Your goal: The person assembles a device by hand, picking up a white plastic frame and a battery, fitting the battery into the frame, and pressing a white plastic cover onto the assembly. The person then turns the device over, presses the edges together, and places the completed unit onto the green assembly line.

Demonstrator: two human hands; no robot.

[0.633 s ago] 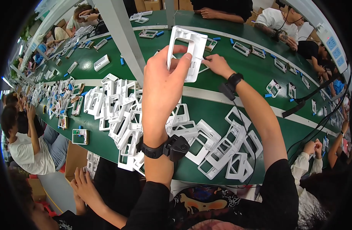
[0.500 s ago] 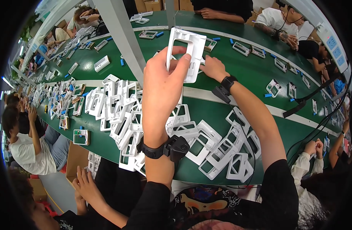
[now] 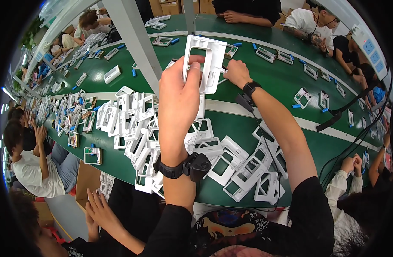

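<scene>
Raised over the bench, my left hand [image 3: 179, 92] is closed round the left side of a white plastic housing frame [image 3: 214, 70] with a large rectangular cutout. The thumb lies over the cutout's left edge. My right hand [image 3: 238, 73] is just right of the frame, its fingers bent together. A small dark tip and a pale strip show by its fingertips, but what it holds is too small to make out. Below and left of my left forearm lies a heap of similar white frames [image 3: 130, 118]. More white frames [image 3: 247, 172] overlap between my forearms.
A grey post [image 3: 134, 43] rises left of my hands. A pale rail [image 3: 265, 112] crosses the green bench [image 3: 307, 152]. Device shells with blue cylinders [image 3: 303, 97] lie beyond it. A black cable [image 3: 271, 147] hangs from my right wrist. Co-workers sit around, one close at lower left.
The white frame has shifted slightly left and turned a little. My left thumb has slid left from the middle of the frame to the cutout's edge. My right hand has barely moved.
</scene>
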